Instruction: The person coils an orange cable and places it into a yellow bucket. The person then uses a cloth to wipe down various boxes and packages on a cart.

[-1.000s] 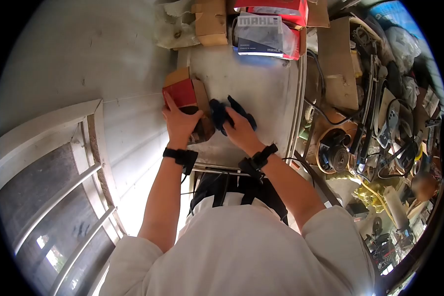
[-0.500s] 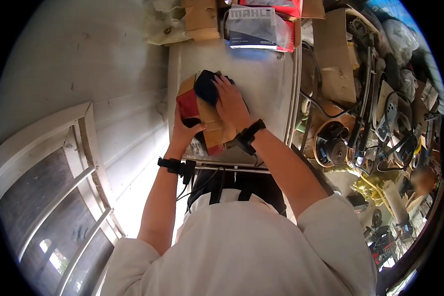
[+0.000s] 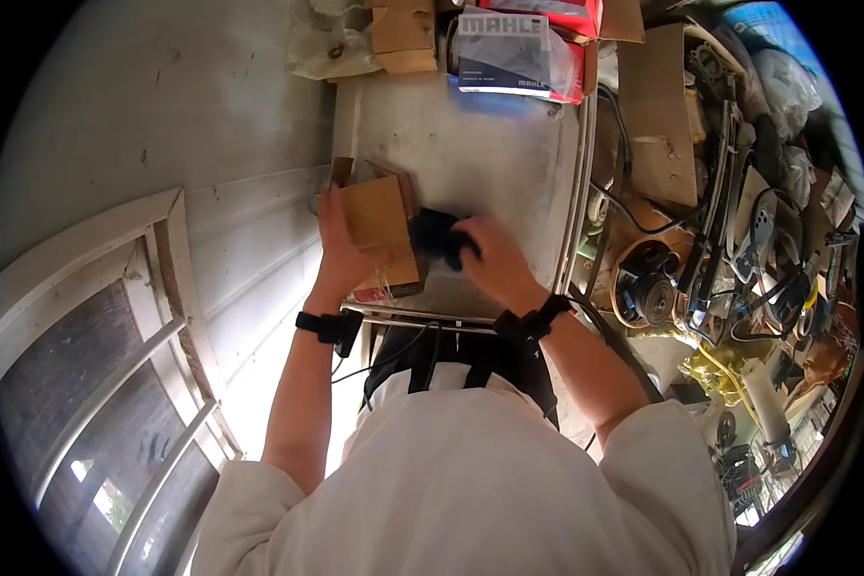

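An open brown cardboard box (image 3: pixel 374 213) with red on its lower edge rests near the front of the light tabletop (image 3: pixel 490 173). My left hand (image 3: pixel 342 257) grips its left side, fingers up along the wall and thumb across the near part. Its flaps stand out at the far end. Beside the box, to the right, my right hand (image 3: pixel 497 264) holds a bunched dark blue cloth (image 3: pixel 438 235) that is close to or touching the box's right side. The hand and cloth are slightly blurred. Both wrists wear black straps.
At the back of the table stand MAHLE packages (image 3: pixel 504 58) and a cardboard carton (image 3: pixel 403 38). A wall and a barred window frame (image 3: pixel 173 288) lie to the left. On the right are piled cables, bags and a round coiled part (image 3: pixel 646 293).
The box has been turned, so a plain brown face now shows instead of the red one. My right hand and the cloth have moved off its top, rightward and nearer to me.
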Available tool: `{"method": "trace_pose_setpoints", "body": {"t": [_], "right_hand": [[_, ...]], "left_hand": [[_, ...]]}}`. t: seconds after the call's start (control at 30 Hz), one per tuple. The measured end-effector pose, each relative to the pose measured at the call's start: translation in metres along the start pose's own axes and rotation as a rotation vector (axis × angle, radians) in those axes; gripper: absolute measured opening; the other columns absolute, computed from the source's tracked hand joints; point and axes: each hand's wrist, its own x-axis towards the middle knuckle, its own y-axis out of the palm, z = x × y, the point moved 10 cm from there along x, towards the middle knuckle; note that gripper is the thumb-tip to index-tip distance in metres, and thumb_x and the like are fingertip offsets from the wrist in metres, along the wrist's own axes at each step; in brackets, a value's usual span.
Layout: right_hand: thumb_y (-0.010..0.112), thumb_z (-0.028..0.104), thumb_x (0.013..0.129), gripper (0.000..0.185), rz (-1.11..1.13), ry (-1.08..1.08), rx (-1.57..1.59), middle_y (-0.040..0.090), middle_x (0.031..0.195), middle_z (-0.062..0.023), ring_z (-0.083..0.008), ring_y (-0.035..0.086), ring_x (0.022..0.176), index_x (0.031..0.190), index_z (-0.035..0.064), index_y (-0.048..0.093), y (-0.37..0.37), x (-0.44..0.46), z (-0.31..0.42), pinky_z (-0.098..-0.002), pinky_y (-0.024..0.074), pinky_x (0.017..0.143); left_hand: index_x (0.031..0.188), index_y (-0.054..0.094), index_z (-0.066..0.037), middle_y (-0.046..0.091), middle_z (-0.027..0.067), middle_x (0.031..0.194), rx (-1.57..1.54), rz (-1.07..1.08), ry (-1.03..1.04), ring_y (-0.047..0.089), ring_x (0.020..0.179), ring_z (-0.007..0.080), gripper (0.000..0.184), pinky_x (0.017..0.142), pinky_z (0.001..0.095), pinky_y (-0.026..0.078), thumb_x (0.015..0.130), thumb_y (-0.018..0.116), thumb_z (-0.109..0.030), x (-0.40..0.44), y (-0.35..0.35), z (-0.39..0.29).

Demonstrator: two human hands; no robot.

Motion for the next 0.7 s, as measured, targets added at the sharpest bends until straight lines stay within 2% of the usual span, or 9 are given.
{"method": "trace_pose_setpoints", "body": {"t": [0.1,0.17,0.2,0.3,0.4,0.47,0.53,0.57,0.7], "right_hand": [[0.061,0.008,0.08,0.026,-0.17,0.199,0.083,0.06,0.103,-0.0185,-0.0392,0.055,0.096,0.105,0.0003,0.058,-0.03,0.003,-0.025,-0.0443,0.0452,0.085],[0.061,0.009,0.081,0.025,-0.189,0.29,0.125,0.06,0.101,-0.0196,-0.0399,0.054,0.098,0.103,-0.0013,0.055,-0.037,0.003,-0.032,-0.0447,0.045,0.084],[0.061,0.009,0.082,0.025,-0.207,0.257,0.12,0.059,0.101,-0.0203,-0.0396,0.054,0.097,0.105,-0.0018,0.055,-0.037,0.003,-0.029,-0.0435,0.0448,0.084],[0.062,0.011,0.083,0.026,-0.231,0.162,0.09,0.058,0.102,-0.0208,-0.0384,0.054,0.098,0.105,-0.002,0.055,-0.029,-0.004,-0.011,-0.0426,0.0438,0.084],[0.064,0.011,0.08,0.024,-0.2,-0.01,0.016,0.058,0.105,-0.0181,-0.0357,0.054,0.101,0.1,0.0004,0.055,-0.012,-0.002,0.023,-0.0461,0.0412,0.089],[0.066,0.011,0.079,0.025,-0.175,-0.192,-0.081,0.057,0.108,-0.0158,-0.033,0.053,0.103,0.1,0.0022,0.056,0.006,-0.004,0.054,-0.0475,0.0384,0.092],[0.066,0.014,0.08,0.028,0.013,-0.314,-0.134,0.057,0.113,-0.014,-0.0305,0.051,0.109,0.104,0.0034,0.058,0.039,-0.005,0.072,-0.0478,0.0353,0.097],[0.065,0.016,0.08,0.029,0.109,-0.376,-0.16,0.057,0.116,-0.0131,-0.0293,0.05,0.113,0.106,0.0039,0.059,0.058,-0.006,0.079,-0.048,0.0337,0.1],[0.061,0.022,0.084,0.036,0.188,-0.596,-0.256,0.055,0.126,-0.0125,-0.0265,0.045,0.124,0.117,0.0069,0.059,0.102,-0.002,0.092,-0.0469,0.0308,0.106]], "left_hand": [[0.146,0.028,-0.012,0.025,0.0238,0.149,0.522,0.36,0.189,0.019,0.141,0.0343,0.106,0.113,0.0529,0.021,0.059,0.086,-0.029,-0.011,0.02,-0.031],[0.143,0.035,-0.014,0.031,0.0197,0.146,0.534,0.32,0.231,0.026,0.138,0.033,0.097,0.112,0.0527,0.022,0.061,0.085,-0.029,-0.01,0.012,-0.037],[0.141,0.038,-0.015,0.035,0.0176,0.145,0.539,0.296,0.256,0.029,0.137,0.0324,0.093,0.112,0.0527,0.023,0.062,0.084,-0.029,-0.008,0.008,-0.039],[0.128,0.053,-0.013,0.049,0.012,0.132,0.426,0.045,0.352,0.043,0.125,0.033,0.07,0.108,0.0504,0.029,0.067,0.082,-0.027,0.003,-0.032,-0.047],[0.104,0.063,-0.009,0.06,0.0094,0.115,0.332,-0.192,0.366,0.054,0.108,0.0317,0.04,0.097,0.0446,0.04,0.071,0.08,-0.023,0.018,-0.065,-0.054],[0.097,0.062,-0.008,0.06,0.0091,0.109,0.316,-0.275,0.396,0.055,0.102,0.0317,0.031,0.09,0.0446,0.041,0.074,0.078,-0.022,0.031,-0.074,-0.05],[0.09,0.06,-0.008,0.061,0.0085,0.101,0.295,-0.379,0.451,0.056,0.094,0.0312,0.021,0.082,0.0441,0.041,0.079,0.074,-0.02,0.046,-0.082,-0.06],[0.093,0.061,-0.007,0.061,0.0099,0.104,0.308,-0.414,0.428,0.055,0.096,0.032,0.021,0.084,0.0433,0.041,0.08,0.073,-0.018,0.058,-0.086,-0.059],[0.105,0.06,-0.007,0.06,0.0138,0.11,0.338,-0.563,0.34,0.053,0.104,0.0343,0.027,0.091,0.0426,0.04,0.082,0.071,-0.016,0.094,-0.088,-0.049]]}}
